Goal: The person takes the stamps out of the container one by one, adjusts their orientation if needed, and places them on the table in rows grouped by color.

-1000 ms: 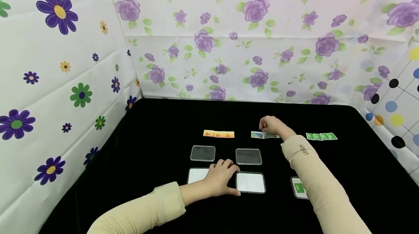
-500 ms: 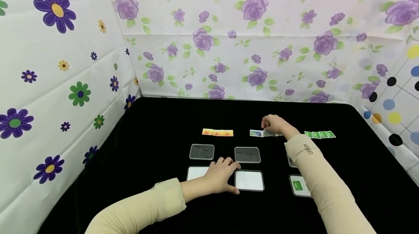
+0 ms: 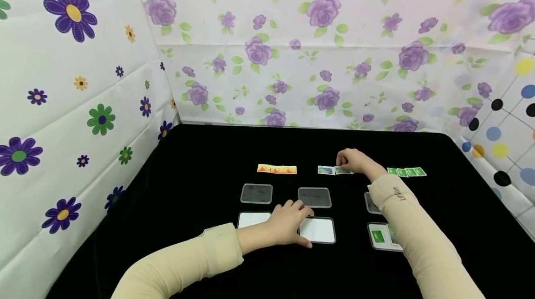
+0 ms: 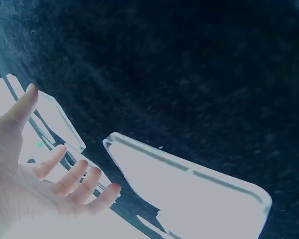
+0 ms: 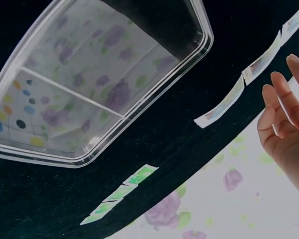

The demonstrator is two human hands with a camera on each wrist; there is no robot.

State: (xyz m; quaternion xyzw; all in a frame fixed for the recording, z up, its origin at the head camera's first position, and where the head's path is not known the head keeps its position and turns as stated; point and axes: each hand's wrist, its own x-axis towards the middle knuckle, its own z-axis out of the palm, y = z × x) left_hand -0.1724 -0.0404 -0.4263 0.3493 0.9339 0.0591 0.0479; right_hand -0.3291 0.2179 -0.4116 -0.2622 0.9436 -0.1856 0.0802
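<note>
My left hand (image 3: 288,224) is spread over the left edge of the middle white-bottomed case (image 3: 319,231), thumb by its near corner and fingers by its far one. In the left wrist view, its fingers (image 4: 72,181) are loosely bent around nothing. My right hand (image 3: 355,160) reaches to the middle row of small picture cards (image 3: 326,170), its fingertips right over the second card and covering part of the row. The right wrist view has these fingers (image 5: 284,97) relaxed beside the strip of cards (image 5: 263,62), with no card between them.
Orange cards (image 3: 277,169) lie left of the middle row, green cards (image 3: 411,172) right of it. Clear lids (image 3: 314,197) stand in a row behind the cases. A white case (image 3: 252,219) is partly behind my left hand; another case (image 3: 378,236) holds a green card.
My right hand has shifted slightly right along the middle row, uncovering more of the second card. My left hand has moved a little right over the middle case's edge.
</note>
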